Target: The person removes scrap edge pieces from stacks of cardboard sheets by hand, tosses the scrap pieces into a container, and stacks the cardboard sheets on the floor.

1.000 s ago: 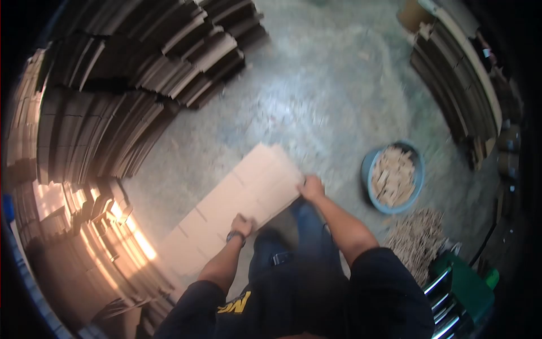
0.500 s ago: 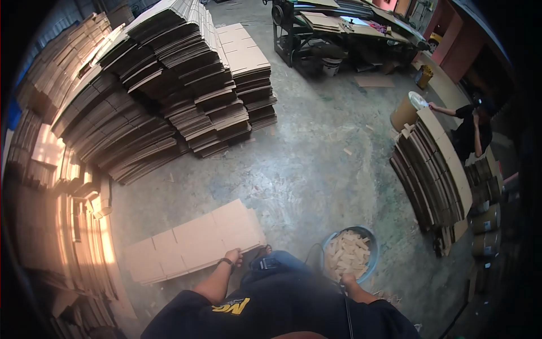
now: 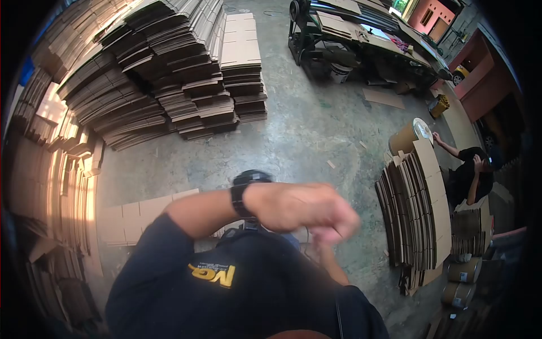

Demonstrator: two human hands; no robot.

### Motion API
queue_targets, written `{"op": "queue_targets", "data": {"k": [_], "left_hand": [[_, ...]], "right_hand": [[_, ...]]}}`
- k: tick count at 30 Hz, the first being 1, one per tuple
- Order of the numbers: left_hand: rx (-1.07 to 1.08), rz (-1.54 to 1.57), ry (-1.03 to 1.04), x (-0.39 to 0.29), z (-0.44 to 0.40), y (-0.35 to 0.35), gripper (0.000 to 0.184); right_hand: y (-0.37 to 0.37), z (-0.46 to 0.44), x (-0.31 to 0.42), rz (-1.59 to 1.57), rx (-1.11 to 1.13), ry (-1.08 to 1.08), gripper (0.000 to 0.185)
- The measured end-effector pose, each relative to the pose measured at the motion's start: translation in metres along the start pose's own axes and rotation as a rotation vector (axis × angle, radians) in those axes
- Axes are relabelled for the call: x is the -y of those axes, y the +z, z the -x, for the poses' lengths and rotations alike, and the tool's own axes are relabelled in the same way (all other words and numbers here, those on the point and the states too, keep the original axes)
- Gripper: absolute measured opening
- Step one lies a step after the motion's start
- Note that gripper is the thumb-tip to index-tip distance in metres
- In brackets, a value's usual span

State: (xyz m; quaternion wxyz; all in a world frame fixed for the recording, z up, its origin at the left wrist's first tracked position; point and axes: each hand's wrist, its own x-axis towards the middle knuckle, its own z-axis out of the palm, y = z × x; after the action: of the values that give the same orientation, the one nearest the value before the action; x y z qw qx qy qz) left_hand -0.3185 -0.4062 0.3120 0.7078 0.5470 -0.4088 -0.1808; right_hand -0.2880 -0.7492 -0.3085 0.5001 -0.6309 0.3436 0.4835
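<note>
My left hand (image 3: 299, 208), with a dark watch (image 3: 244, 189) on its wrist, is raised in front of my body. Its fingers look curled closed, though motion smears them; whatever they may hold is hidden. Right beneath it, my right hand (image 3: 323, 234) is mostly covered, and its fingers cannot be made out. The two hands overlap in view, perhaps touching. A low stack of flat cardboard sheets (image 3: 132, 219) lies on the floor to my left, its near end behind my forearm. The tub of cardboard scraps is out of sight.
Tall piles of flattened cardboard (image 3: 169, 73) stand ahead on the left. A curved cardboard stack (image 3: 415, 209) is at the right, beside a person (image 3: 474, 172) in dark clothes and a drum (image 3: 407, 138). A machine table (image 3: 361, 34) stands at the back on the concrete floor (image 3: 305, 124).
My left hand has left the low cardboard stack and risen to the middle. My right hand has come up from the scrap tub to meet it. The view has shifted.
</note>
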Motion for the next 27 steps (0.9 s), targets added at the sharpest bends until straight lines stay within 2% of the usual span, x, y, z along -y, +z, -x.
{"op": "queue_targets", "data": {"k": [2,3,4,5,6,7,8,9,13,16,18,22,24,26,27], "left_hand": [[0.263,0.218,0.104,-0.009,-0.066,0.001,0.058],[0.302,0.171,0.255,-0.016,-0.097,0.002,0.053],[0.339,0.257,0.356,-0.015,-0.12,0.006,0.049],[0.35,0.247,0.349,-0.025,-0.134,-0.001,0.06],[0.342,0.257,0.362,-0.031,-0.143,-0.007,0.06],[0.433,0.416,0.309,-0.037,-0.15,-0.016,0.051],[0.529,0.572,0.249,-0.038,-0.157,-0.026,0.041],[0.577,0.476,0.235,-0.033,-0.169,-0.037,0.044],[0.613,0.615,0.192,-0.024,-0.188,-0.091,0.048],[0.689,0.487,0.235,-0.015,-0.199,-0.148,0.05],[0.586,0.394,0.381,-0.015,-0.195,-0.187,0.051],[0.555,0.356,0.478,-0.024,-0.192,-0.268,0.049],[0.485,0.166,0.559,-0.021,-0.202,-0.311,0.05],[0.257,0.02,0.704,-0.023,-0.205,-0.343,0.051],[0.272,-0.153,0.666,-0.012,-0.207,-0.368,0.042]], "right_hand": [[-0.012,0.004,0.058,-0.116,-0.086,-0.294,0.023],[-0.02,0.01,0.093,-0.162,-0.132,-0.445,0.022],[-0.021,0.017,0.131,-0.206,-0.174,-0.597,0.021],[0.002,0.15,0.183,-0.162,-0.202,-0.502,0.018],[-0.013,0.142,0.188,-0.167,-0.192,-0.491,0.018],[-0.03,0.122,0.193,-0.176,-0.181,-0.484,0.019],[-0.07,0.0,0.164,-0.288,-0.178,-0.713,0.019],[-0.08,0.012,0.165,-0.29,-0.187,-0.709,0.019],[-0.084,0.028,0.181,-0.242,-0.239,-0.621,0.019],[-0.083,0.031,0.212,-0.194,-0.276,-0.575,0.018],[-0.073,0.036,0.226,-0.165,-0.301,-0.534,0.018],[-0.054,0.066,0.29,-0.068,-0.351,-0.468,0.018],[-0.034,0.078,0.328,-0.045,-0.372,-0.444,0.018],[-0.008,0.079,0.376,-0.023,-0.375,-0.434,0.018],[0.004,0.082,0.393,-0.003,-0.372,-0.413,0.018]]}}
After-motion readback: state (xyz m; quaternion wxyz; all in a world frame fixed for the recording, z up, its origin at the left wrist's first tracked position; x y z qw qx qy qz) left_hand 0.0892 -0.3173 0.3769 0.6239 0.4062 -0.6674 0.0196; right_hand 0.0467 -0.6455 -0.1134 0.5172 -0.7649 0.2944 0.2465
